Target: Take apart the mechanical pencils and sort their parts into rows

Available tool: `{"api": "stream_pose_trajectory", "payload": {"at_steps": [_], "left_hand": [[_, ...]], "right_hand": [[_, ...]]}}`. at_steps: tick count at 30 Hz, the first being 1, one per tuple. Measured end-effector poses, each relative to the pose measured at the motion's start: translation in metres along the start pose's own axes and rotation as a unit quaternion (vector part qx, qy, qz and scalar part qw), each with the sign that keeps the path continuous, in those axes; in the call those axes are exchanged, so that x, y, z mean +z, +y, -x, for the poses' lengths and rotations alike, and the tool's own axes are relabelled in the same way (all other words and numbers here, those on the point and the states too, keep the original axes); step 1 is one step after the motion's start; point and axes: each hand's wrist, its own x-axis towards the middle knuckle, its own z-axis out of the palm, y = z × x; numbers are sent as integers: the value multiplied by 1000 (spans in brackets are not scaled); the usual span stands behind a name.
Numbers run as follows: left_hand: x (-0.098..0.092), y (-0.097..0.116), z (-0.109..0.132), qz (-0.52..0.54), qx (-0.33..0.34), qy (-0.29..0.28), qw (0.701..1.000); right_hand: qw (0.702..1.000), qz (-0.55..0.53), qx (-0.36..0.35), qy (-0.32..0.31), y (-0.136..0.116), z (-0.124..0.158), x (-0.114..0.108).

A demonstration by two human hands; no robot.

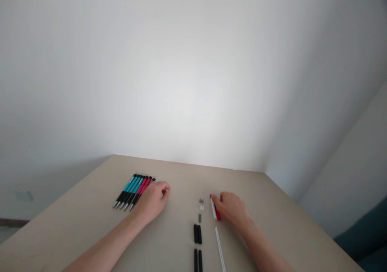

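My left hand [155, 199] rests on the table with curled fingers, beside a row of assembled pens [133, 191] with turquoise or red barrels, black grips and silver tips. It partly covers the rightmost pens; whatever may be inside its fingers is hidden. At the right, my right hand [231, 207] has its thumb and fingers closed at the upper end of a red pen barrel [218, 214]. Touching that barrel's left side lies a white pen barrel [213, 209]. The hand hides part of the red one.
Between my hands, small metal pieces [201, 200], clear pieces [202, 208] and grey springs [200, 218] form a column. Below them lie black grips [197, 234] and longer black parts [198, 260]. Thin white refills [220, 248] lie right of these. A wall [193, 82] stands behind the table [181, 179].
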Motion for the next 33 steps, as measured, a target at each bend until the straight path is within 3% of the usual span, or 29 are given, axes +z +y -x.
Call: {"api": "stream_pose_trajectory", "payload": {"at_steps": [6,16,19,22,25,27,30,33], "left_hand": [[-16,-37,-14,-153,-92,26,984],[-16,-35,-10,-233,-105,8,967],[-17,-27,-11,-223,-70,7,972],[-15,-9,-6,-189,-2,17,982],[-9,14,6,-61,182,54,980],[-5,29,14,-10,254,52,966],[-2,42,21,20,307,57,950],[-5,42,20,22,307,54,950]], "right_hand": [[999,-31,11,34,6,-1,-1],[991,-70,-15,110,4,5,-8],[983,-109,-64,133,1,9,-7],[947,-220,-182,149,-5,17,-6],[909,-290,-274,124,-18,31,-5],[896,-295,-318,97,-29,40,-6],[882,-288,-369,57,-42,49,-8],[879,-308,-358,61,-43,49,-9]]}}
